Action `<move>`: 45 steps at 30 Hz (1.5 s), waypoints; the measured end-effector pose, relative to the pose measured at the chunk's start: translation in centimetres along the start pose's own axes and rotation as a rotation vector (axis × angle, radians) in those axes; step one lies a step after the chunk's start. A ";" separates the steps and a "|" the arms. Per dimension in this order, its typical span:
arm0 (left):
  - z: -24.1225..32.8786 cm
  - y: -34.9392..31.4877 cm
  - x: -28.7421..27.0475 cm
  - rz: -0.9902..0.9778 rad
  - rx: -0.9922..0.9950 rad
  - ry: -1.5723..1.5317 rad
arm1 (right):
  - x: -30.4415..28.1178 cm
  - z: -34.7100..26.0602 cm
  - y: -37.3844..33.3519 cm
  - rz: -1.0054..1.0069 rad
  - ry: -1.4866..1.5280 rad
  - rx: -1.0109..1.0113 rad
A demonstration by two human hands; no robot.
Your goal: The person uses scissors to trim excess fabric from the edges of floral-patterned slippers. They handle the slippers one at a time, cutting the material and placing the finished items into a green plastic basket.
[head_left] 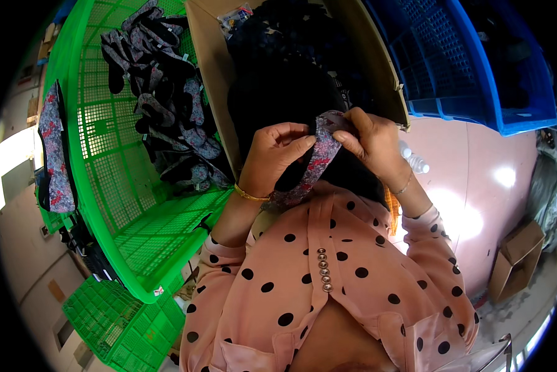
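A band of grey floral fabric with red flowers (pixel 325 150) is held up in front of my chest, its lower end curving down toward my left forearm. My right hand (pixel 378 144) is closed on the band's top end, thumb on the near face and fingers behind. My left hand (pixel 273 158) pinches the band's left edge between thumb and fingertips. Dark cloth (pixel 278 105) lies behind and below both hands. What kind of article the band is, I cannot tell.
A green plastic basket (pixel 92 186) on the left holds several floral-and-black fabric pieces (pixel 157 111); a similar piece (pixel 55 155) hangs over its outer rim. Ahead stands a cardboard box (pixel 211 56) with dark items inside. Blue crates (pixel 440 56) are at far right, a small carton (pixel 517 257) nearer.
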State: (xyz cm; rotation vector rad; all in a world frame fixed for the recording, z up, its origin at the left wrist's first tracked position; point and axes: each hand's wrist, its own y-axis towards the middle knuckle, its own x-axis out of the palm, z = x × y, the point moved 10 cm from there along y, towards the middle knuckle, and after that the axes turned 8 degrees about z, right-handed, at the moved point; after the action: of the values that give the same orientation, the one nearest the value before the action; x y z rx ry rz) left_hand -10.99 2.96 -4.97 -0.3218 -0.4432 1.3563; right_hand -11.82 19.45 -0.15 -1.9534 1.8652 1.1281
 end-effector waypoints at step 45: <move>-0.3 -5.2 -1.0 -0.027 -0.031 -0.176 | 4.8 -5.3 -4.0 -0.649 0.931 0.572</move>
State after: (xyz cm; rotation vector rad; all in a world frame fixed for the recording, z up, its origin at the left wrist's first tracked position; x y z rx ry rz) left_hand -6.56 1.00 -2.90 -0.2219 -0.6131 1.3577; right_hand -6.61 13.13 -0.99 -2.5478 1.3498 -0.5365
